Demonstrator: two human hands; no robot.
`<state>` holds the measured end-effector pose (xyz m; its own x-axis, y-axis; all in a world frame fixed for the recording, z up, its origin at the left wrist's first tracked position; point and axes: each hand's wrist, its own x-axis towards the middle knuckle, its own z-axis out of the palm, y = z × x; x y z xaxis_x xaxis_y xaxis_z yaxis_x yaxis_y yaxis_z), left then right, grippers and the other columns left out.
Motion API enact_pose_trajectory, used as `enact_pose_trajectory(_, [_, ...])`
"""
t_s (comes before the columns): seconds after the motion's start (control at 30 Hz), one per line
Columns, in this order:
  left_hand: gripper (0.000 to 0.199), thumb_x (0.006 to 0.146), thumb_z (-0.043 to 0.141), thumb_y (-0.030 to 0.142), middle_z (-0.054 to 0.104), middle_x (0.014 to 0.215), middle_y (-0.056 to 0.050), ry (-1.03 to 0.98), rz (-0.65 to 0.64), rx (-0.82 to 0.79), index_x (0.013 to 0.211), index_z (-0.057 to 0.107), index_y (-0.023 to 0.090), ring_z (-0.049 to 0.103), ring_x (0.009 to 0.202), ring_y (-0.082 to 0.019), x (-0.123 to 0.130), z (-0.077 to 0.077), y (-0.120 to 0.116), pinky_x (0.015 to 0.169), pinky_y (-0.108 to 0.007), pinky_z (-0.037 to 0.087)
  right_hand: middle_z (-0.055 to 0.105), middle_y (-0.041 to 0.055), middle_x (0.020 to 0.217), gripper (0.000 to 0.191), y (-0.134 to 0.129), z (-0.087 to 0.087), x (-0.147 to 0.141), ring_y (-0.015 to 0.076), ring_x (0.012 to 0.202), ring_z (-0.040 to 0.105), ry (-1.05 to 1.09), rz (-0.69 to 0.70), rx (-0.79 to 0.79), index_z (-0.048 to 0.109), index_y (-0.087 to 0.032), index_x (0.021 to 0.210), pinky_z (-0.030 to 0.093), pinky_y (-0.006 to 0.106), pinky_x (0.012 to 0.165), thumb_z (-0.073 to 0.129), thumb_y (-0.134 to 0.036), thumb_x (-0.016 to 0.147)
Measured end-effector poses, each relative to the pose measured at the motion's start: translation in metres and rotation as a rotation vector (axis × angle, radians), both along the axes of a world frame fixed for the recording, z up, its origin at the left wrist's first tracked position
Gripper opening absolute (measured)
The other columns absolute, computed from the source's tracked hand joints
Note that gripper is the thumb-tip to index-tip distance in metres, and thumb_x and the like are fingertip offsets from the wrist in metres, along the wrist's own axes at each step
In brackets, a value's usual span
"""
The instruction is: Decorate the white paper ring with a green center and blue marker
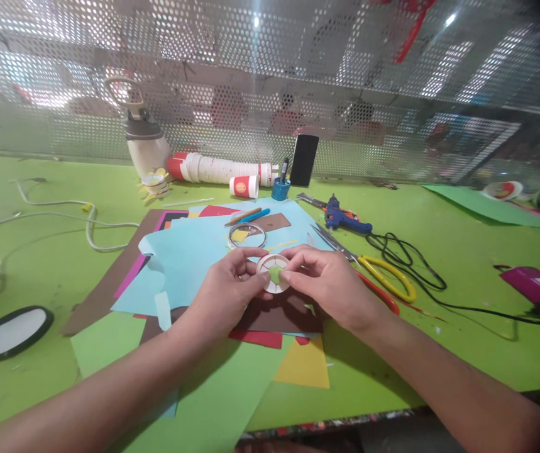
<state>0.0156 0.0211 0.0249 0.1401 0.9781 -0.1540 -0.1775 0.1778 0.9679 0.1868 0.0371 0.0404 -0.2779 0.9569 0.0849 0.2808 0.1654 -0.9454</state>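
Observation:
A small round white piece (pixel 273 264), with dark lines running out from a green centre, is held between both hands above the stacked papers. My left hand (pixel 234 280) grips its left edge, thumb on the front face. From the right, my right hand (pixel 319 277) pinches it, with thumb and fingertips at the green centre. Beneath them is brown paper (pixel 293 314). Just beyond the hands, a clear ring (pixel 247 236) with a yellow scrap inside lies on light blue paper (pixel 185 270).
Right of the hands are yellow-handled scissors (pixel 392 277), a blue glue gun (pixel 345 217) with a black cord, and a purple tool (pixel 536 289). Behind stand a white bottle (pixel 147 151), stacked paper cups (pixel 222 170), a blue pen holder (pixel 280 189) and a phone (pixel 304 160).

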Motion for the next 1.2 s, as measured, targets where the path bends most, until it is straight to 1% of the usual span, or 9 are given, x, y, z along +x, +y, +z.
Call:
enact_pose_trajectory(0.27, [0.041,0.073,0.074,0.023,0.064,0.071,0.004,-0.035,-0.007,-0.006,0.109,0.059,0.014,0.062,0.060,-0.009,-0.0010,0.0027,0.0009,0.064,-0.021,0.047,0.067,0.0118,0.107,0.015,0.0005,-0.0006,0.0007,0.0265,0.100,0.067,0.001,-0.014,0.008,0.061,-0.018,0.062,0.051,0.038,0.082,0.066,-0.023,0.075])
enact_pose_trajectory(0.53, [0.041,0.071,0.075,0.022,0.063,0.068,0.005,-0.047,0.013,-0.003,0.107,0.060,0.013,0.061,0.061,-0.009,0.0006,0.0023,-0.0006,0.063,-0.020,0.049,0.066,0.0131,0.108,0.014,0.0015,-0.0011,0.0007,0.0280,0.107,0.065,0.020,-0.006,0.003,0.062,-0.017,0.063,0.051,0.040,0.088,0.065,-0.024,0.076])
enact_pose_trajectory(0.73, [0.040,0.072,0.073,0.022,0.062,0.069,0.005,-0.014,0.005,-0.007,0.109,0.059,0.015,0.063,0.061,-0.009,-0.0009,0.0018,0.0011,0.065,-0.022,0.048,0.067,0.0130,0.107,0.014,0.0016,-0.0007,-0.0001,0.0284,0.105,0.066,0.021,-0.009,0.003,0.062,-0.017,0.063,0.052,0.041,0.087,0.065,-0.024,0.076])
enact_pose_trajectory(0.9, [0.041,0.071,0.073,0.022,0.064,0.072,0.003,-0.039,0.000,-0.013,0.109,0.059,0.015,0.063,0.063,-0.010,-0.0003,0.0034,0.0004,0.067,-0.024,0.049,0.067,0.0126,0.106,0.014,0.0008,-0.0008,-0.0011,0.0286,0.104,0.066,0.015,-0.013,0.006,0.061,-0.018,0.062,0.051,0.041,0.087,0.066,-0.023,0.075])
enact_pose_trajectory(1.1, [0.040,0.071,0.073,0.022,0.066,0.071,0.004,-0.050,-0.015,-0.008,0.108,0.059,0.015,0.063,0.062,-0.009,-0.0001,0.0027,0.0011,0.066,-0.022,0.048,0.067,0.0116,0.106,0.015,0.0006,-0.0011,0.0006,0.0267,0.103,0.066,0.006,-0.018,0.014,0.062,-0.018,0.062,0.050,0.040,0.090,0.066,-0.022,0.075])
enact_pose_trajectory(1.2, [0.041,0.070,0.074,0.022,0.066,0.071,0.004,-0.054,-0.016,-0.020,0.108,0.059,0.015,0.063,0.062,-0.010,-0.0007,0.0023,0.0011,0.066,-0.022,0.048,0.067,0.0116,0.105,0.015,0.0007,-0.0012,0.0007,0.0265,0.103,0.066,0.003,-0.017,0.016,0.061,-0.018,0.063,0.051,0.040,0.089,0.066,-0.023,0.076])
